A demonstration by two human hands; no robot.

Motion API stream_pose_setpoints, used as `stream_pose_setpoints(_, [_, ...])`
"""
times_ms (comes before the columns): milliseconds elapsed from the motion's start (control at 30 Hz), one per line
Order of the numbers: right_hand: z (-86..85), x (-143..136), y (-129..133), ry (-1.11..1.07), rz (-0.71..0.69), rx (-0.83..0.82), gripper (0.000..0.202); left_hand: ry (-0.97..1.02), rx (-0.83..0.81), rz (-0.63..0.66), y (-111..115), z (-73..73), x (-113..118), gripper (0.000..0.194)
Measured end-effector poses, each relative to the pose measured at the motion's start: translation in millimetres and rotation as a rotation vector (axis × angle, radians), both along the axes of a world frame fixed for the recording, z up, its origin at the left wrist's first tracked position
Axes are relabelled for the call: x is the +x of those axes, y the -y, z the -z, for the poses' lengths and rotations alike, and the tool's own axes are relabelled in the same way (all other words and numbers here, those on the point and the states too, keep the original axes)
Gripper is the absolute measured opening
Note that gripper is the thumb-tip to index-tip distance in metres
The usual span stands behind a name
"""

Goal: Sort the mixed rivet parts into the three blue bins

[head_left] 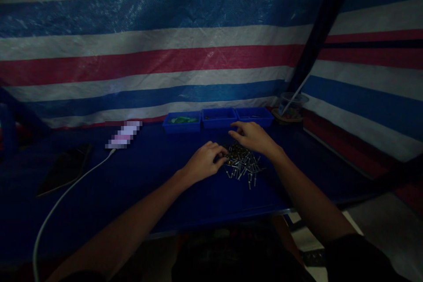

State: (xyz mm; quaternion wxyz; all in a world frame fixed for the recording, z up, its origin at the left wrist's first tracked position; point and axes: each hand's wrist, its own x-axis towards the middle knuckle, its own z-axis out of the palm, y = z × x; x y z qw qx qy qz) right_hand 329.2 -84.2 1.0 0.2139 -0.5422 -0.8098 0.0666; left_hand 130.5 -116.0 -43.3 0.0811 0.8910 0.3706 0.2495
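Observation:
A loose pile of small metal pieces (245,165) lies on the blue table; many look like silver rivets with thin shanks, mixed with brass-coloured bits. At the pile's left edge, my left hand (205,161) has its fingers curled and thumb close to the fingertips, touching the pieces; what it pinches is too small to make out. My right hand (253,137) hovers over the far side of the pile, just in front of the blue bins. Its thumb and bent fingers are apart, with nothing visible between them.
Blue bins stand along the back: a left bin (182,128) with green items, a middle bin (219,122) and a right bin (264,120). A clear cup (292,102) sits back right. Left are a lit phone (124,134), its white cable (71,187) and a dark tablet (66,168).

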Motion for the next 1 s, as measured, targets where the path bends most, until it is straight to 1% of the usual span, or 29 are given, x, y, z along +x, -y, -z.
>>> stream_pose_setpoints(100, [3.8,-5.3,1.8,0.009,-0.047,-0.007,0.040,-0.052,0.041,0.021,4.3,-0.7,3.6,0.015])
stream_pose_setpoints(233, [8.7,-12.0,5.6,0.021,-0.098,-0.007,0.040,-0.137,0.095,0.042,6.3,-0.2,5.7,0.012])
stream_pose_setpoints(333, [9.1,-13.5,7.5,0.006,-0.123,0.002,0.038,-0.144,0.104,0.042,6.3,-0.8,6.6,0.010])
stream_pose_setpoints(433, [6.2,-14.4,8.7,-0.074,-0.155,-0.002,0.035,-0.033,0.077,-0.005,4.4,-5.8,5.1,0.009])
stream_pose_setpoints(567, [1.5,-19.3,12.8,-0.281,-0.266,-0.031,0.025,0.260,0.048,-0.164,-1.4,-16.5,-2.5,0.010])
stream_pose_setpoints(633, [0.9,-23.1,16.2,-0.333,-0.328,-0.011,0.022,0.372,0.031,-0.219,-4.0,-19.4,-6.2,0.010])
stream_pose_setpoints(733, [2.3,-27.6,21.0,-0.299,-0.367,0.113,0.017,0.474,-0.011,-0.222,-5.8,-18.2,-8.2,0.011])
stream_pose_setpoints(833, [3.7,-29.0,23.2,-0.211,-0.352,0.227,0.014,0.532,-0.046,-0.202,-6.4,-14.3,-6.9,0.012])
stream_pose_setpoints(900, [3.8,-28.7,23.2,-0.136,-0.328,0.243,0.013,0.563,-0.076,-0.184,-7.0,-12.5,-5.9,0.014])
stream_pose_setpoints(1000, [1.6,-26.9,21.7,-0.048,-0.299,0.205,0.013,0.602,-0.152,-0.138,-7.9,-10.8,-4.8,0.016])
